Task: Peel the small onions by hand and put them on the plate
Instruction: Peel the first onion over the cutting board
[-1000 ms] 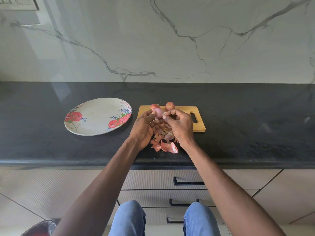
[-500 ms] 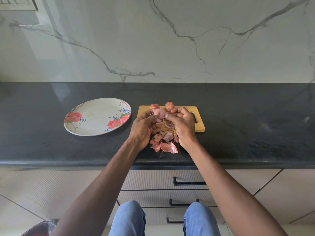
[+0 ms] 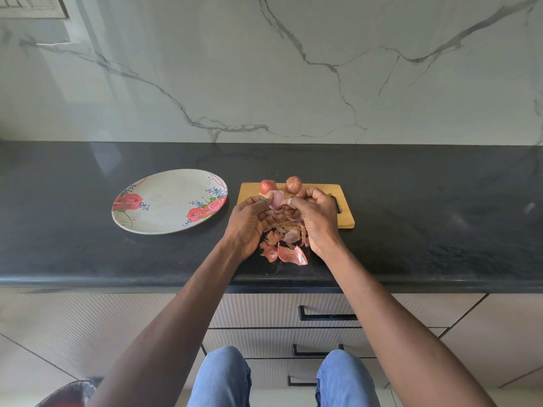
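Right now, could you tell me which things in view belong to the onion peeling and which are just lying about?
Part of the job:
- pale onion, held by left hand and right hand
- two unpeeled onions on the cutting board
- floral plate, nothing on it yet
- peeled skins

Just lying about:
- drawer handles
- dark object on floor, unidentifiable

Occlusions and cut-offs, head view.
Most of the held onion (image 3: 277, 198) is covered by the left hand (image 3: 248, 223) and right hand (image 3: 316, 218); the right hand's grip cannot be resolved. The board's (image 3: 345, 211) near-left part is masked. Peels (image 3: 289, 252) are partly hidden. A dark object (image 3: 69, 393) is cropped bottom-left.
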